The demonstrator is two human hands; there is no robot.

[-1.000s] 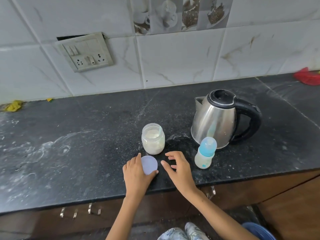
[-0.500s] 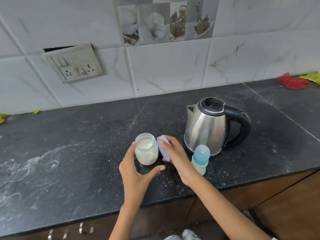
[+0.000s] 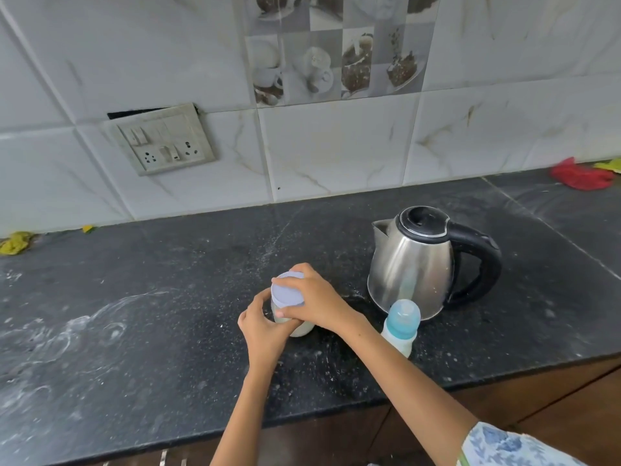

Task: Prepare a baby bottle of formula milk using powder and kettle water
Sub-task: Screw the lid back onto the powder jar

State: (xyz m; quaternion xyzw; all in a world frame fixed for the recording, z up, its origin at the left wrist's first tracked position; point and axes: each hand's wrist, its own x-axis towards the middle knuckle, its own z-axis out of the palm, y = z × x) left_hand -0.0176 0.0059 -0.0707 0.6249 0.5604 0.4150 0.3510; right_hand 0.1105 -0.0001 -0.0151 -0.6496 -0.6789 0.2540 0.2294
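Jar (image 3: 299, 327) of white powder: left hand (image 3: 265, 326) grips it, right hand (image 3: 316, 302) grips lid (image 3: 287, 292).

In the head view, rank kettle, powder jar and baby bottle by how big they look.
1. Kettle, clearly the largest.
2. and 3. Baby bottle and powder jar: too close to rank; the jar is largely hidden by the left hand and right hand.

Single head-worn wide-angle view, looking forward and down, close above dark speckled stone counter (image 3: 141, 297), facing white marble-pattern tiled wall (image 3: 336, 156).
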